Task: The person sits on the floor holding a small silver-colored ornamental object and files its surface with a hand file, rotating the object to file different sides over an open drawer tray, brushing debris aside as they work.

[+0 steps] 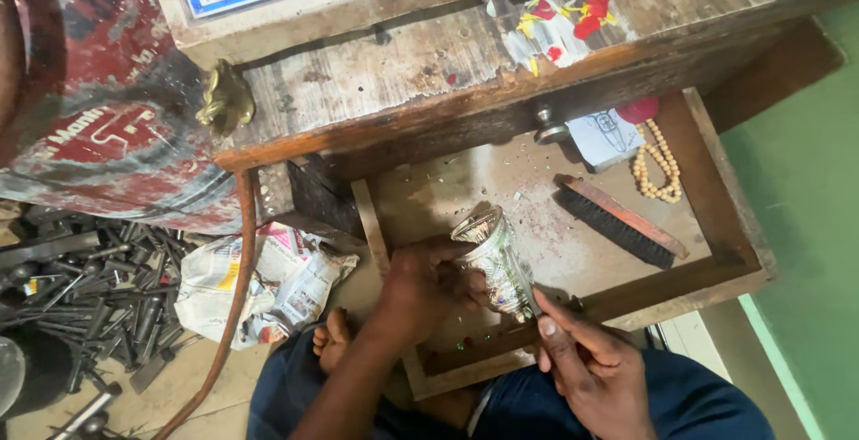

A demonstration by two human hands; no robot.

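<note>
Both my hands over an open wooden drawer [716, 225], left hand [420, 283] fingers curled around an embossed silver cup [494, 261], right hand [586, 359] fingers pinching its lower end, cup tilted between them, brush [617, 223] beyond my right fingertips, beads [659, 163] farther off.

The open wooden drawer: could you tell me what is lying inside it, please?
In the wooden drawer lie a brush, a bead string, a drawn card and small scattered bits. The hands and ornate metal piece hide the near corner.
</note>
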